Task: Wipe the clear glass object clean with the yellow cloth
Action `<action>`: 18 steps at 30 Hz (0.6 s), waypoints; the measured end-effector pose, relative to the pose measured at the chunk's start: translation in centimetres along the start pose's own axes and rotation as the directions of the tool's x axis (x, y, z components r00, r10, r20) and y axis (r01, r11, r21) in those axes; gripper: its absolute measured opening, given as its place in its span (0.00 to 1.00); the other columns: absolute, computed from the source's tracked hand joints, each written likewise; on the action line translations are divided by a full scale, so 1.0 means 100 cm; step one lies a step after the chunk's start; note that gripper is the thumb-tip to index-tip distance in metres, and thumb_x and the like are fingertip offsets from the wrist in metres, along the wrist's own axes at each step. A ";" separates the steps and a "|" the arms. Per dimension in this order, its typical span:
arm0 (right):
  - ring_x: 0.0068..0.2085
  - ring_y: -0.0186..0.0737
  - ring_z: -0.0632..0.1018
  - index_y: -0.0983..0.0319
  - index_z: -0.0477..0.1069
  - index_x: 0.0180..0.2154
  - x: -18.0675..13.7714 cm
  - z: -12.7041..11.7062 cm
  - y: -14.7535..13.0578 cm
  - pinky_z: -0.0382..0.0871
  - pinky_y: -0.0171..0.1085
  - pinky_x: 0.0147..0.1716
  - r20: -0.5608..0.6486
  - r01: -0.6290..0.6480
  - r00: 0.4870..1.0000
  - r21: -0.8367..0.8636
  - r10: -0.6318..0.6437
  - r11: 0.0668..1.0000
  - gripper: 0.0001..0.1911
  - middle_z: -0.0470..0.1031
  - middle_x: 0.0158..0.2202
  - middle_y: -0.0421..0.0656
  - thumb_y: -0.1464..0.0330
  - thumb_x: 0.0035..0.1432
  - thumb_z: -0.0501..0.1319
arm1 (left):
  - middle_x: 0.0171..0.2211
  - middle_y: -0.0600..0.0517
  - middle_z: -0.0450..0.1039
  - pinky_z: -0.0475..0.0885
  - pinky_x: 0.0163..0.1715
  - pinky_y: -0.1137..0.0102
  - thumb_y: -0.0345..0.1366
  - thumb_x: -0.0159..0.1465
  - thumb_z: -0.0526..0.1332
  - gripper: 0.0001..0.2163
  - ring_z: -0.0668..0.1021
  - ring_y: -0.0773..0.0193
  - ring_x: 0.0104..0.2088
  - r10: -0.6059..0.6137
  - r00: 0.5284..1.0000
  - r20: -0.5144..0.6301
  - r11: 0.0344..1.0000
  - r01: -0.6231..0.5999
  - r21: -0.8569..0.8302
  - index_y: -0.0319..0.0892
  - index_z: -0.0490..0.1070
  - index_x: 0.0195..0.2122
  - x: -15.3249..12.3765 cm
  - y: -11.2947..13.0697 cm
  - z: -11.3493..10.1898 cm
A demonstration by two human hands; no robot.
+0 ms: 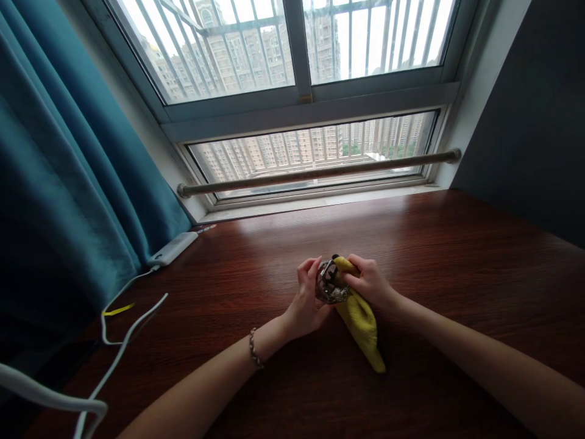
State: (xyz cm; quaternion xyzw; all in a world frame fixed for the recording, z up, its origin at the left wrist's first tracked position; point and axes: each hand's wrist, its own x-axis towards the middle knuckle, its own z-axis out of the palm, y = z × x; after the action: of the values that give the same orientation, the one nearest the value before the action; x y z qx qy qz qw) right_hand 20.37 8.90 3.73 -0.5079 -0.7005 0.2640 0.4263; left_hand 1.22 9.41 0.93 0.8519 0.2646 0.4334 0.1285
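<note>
Over the middle of a dark wooden desk (457,256), my left hand (305,302) is closed around a small shiny metal-and-glass object (329,283); I cannot make out what it is. My right hand (369,281) grips a yellow cloth (361,320) and presses its upper end against that object. The rest of the cloth hangs down toward me, below the right wrist. A beaded bracelet (256,349) sits on my left wrist.
A white power bank (172,248) lies at the desk's back left with white cables (119,341) trailing toward the left edge. A teal curtain (64,171) hangs on the left. A barred window (311,152) and sill rail run behind the desk; a dark wall stands at right.
</note>
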 end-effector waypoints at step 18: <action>0.29 0.33 0.67 0.64 0.66 0.29 0.001 -0.004 -0.011 0.59 0.34 0.29 0.046 0.005 0.999 0.111 -0.010 0.994 0.08 0.68 0.26 0.39 0.66 0.51 0.61 | 0.51 0.41 0.58 0.68 0.50 0.52 0.40 0.47 0.70 0.43 0.66 0.50 0.53 0.073 0.996 -0.045 0.997 -0.075 -0.025 0.44 0.46 0.59 0.001 -0.008 0.003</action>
State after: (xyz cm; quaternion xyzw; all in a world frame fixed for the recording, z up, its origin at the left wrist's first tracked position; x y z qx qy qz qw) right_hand 20.17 8.55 4.87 -0.4744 -0.6963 0.3125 0.4387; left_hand 1.23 10.15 0.51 0.8496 0.2298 0.4600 0.1178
